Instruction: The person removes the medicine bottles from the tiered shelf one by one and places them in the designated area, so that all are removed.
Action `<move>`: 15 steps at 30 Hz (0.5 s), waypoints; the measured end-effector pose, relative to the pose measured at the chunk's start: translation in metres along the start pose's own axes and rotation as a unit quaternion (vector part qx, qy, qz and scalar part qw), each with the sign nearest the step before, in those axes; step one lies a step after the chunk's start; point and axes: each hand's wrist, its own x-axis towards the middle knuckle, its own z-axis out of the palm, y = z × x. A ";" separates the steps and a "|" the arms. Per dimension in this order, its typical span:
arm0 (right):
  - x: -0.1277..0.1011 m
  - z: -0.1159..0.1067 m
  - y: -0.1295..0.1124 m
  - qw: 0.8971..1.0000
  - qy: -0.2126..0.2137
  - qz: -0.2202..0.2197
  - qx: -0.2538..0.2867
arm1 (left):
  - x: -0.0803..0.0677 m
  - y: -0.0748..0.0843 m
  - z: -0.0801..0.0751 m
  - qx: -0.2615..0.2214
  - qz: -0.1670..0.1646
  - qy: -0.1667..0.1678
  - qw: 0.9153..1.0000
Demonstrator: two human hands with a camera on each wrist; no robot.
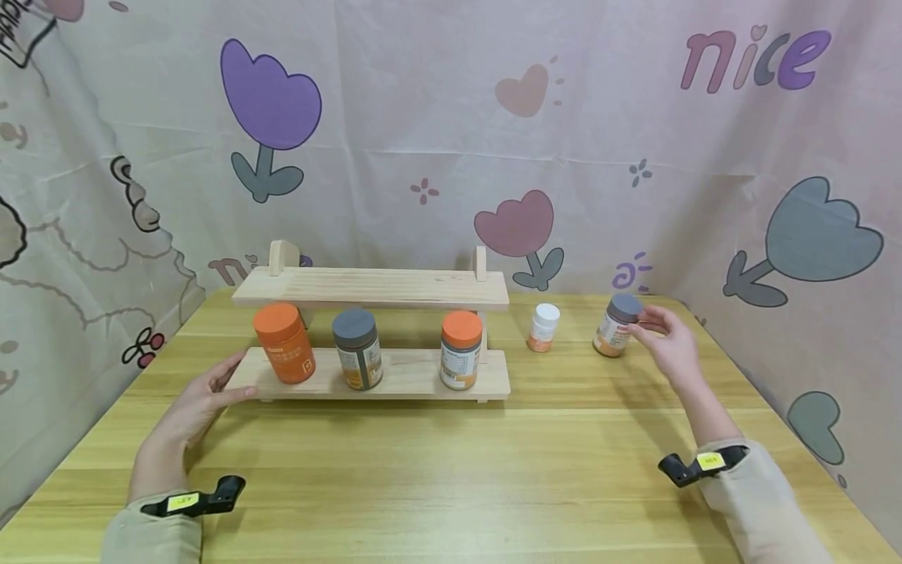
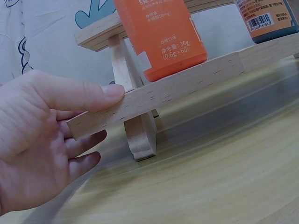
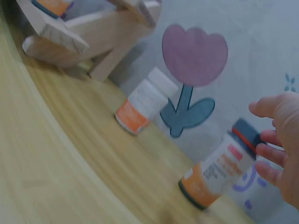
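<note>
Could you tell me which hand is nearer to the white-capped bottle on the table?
Right. The right hand is at the grey-capped bottle beside the white-capped bottle; the left hand touches the shelf.

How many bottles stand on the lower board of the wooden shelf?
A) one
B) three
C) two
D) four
B: the lower board carries three bottles, an orange bottle, a grey-capped bottle and an orange-capped bottle; the white-capped bottle and the grey-lidded bottle at the right hand stand on the table instead.
</note>
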 end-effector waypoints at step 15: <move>-0.013 0.034 -0.065 0.989 -0.112 -0.060 0.078 | -0.001 0.000 0.001 0.003 0.002 0.005 1.000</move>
